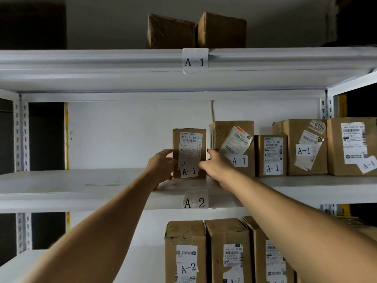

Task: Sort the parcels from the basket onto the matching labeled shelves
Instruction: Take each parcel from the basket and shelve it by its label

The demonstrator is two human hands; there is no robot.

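Note:
A small upright cardboard parcel (189, 148) with a shipping label and an "A-1" sticker stands on the middle shelf (81, 186). My left hand (161, 167) grips its left side and my right hand (214, 165) grips its right side. To its right stand several more parcels marked A-1 (234, 148). The beam above this shelf carries the label A-1 (194, 61); the beam below it carries the label A-2 (194, 202). The basket is out of view.
Two brown boxes (195, 30) sit on the top shelf. Parcels marked A-2 (186, 252) stand on the lower shelf at the right. The left half of the middle shelf holds nothing. Perforated uprights (21, 135) frame the rack.

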